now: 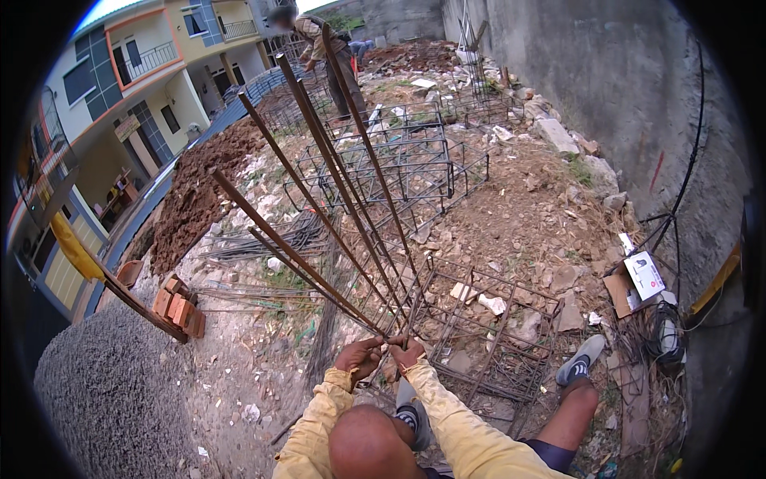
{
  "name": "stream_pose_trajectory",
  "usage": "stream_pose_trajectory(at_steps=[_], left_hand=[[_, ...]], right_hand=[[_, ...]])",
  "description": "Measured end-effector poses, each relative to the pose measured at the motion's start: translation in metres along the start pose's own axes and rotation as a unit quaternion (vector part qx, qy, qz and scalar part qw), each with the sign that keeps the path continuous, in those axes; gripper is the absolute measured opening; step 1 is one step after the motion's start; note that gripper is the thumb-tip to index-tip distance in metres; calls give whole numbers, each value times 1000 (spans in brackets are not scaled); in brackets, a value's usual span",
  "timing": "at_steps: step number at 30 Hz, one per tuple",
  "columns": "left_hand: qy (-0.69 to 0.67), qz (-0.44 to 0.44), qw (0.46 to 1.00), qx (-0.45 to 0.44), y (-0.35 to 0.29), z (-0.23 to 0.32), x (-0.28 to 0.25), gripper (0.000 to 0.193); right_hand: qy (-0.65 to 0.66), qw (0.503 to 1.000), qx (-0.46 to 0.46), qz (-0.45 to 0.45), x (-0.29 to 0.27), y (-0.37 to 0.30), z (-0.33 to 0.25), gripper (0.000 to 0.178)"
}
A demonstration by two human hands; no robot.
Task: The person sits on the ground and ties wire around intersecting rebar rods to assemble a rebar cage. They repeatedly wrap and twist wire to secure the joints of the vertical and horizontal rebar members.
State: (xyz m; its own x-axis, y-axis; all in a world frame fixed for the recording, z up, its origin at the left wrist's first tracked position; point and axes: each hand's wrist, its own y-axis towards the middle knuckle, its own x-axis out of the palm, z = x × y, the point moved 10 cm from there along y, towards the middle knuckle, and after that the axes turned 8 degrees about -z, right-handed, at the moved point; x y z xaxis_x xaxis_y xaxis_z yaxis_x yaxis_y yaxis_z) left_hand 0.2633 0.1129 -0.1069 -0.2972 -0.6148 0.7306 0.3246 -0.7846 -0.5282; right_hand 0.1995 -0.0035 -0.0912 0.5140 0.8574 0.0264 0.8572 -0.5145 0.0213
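Note:
Several long, rusty steel reinforcing bars (323, 136) fan upward and away from a spot just in front of me. At their near end, my left hand (361, 358) is closed, with bent fingers pressed together beside the bars. My right hand (408, 354) meets it from the right, its fingers curled closed against the same bundle. Whatever small thing lies between the fingertips is too small to make out. Immediately to the right, a rusty rebar cage (487, 339) lies on the rubble, close to my right forearm. My bent knee (371, 443) rises between my forearms.
Grey gravel (120, 383) and stacked red bricks (179, 307) lie left. Ahead are dark rebar cages (415, 152), loose rods (275, 239) and a standing person (331, 60). A concrete wall (606, 104) runs along the right, near a white box (645, 275) and coiled cable (664, 335).

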Motion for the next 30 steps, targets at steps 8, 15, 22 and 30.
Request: stream_pose_trajectory(at_steps=[8,15,22,30], left_hand=[[130,38,988,75,-10,10,8,17],[279,43,953,107,-28,-1,37,33],[302,63,948,78,-12,2,27,36],[722,247,627,159,-43,48,73,41]], right_hand=[[109,982,14,154,14,-16,37,9],[139,985,52,91,16,-26,23,25],[47,996,64,-44,7,-42,26,34],[-313,949,-40,3,-67,-118,31,40]])
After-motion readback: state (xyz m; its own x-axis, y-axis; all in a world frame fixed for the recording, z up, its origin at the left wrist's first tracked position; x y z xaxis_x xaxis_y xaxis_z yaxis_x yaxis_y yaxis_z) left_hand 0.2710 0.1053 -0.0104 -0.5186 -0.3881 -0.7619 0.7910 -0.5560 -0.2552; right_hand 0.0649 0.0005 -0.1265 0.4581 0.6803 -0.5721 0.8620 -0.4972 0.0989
